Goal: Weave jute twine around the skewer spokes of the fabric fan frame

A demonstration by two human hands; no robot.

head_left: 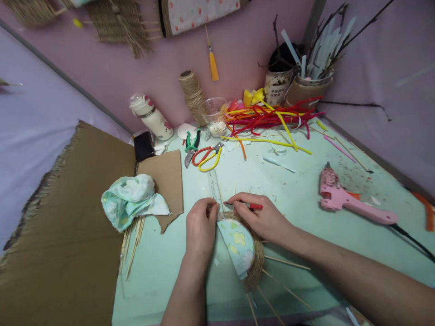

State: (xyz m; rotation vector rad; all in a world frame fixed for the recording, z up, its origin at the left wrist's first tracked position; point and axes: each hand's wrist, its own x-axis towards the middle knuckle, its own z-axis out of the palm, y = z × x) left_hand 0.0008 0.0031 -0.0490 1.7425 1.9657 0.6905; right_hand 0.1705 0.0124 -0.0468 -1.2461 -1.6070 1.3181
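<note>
So both hands sit close together, right over the round jute-wrapped piece (253,253), which lies just below and between them, nearer the body than the fingertips. The left hand (200,226) pins the clear ruler (215,188) down at its near end, fingers closed onto it. The ruler's long axis runs away from the hands, toward the scissors (207,156), tilted a bit to the left. The right hand (263,217) pinches a red pen (249,206), its tip touching the ruler's right edge, just beside the left fingertips. So the right hand is the one nearer the line being marked.

The piece itself: a half-circle of pastel floral fabric (236,244) on its left side, coiled twine on the rim, and thin sticks (287,262) poking out like spokes to the right and toward the body.
</note>
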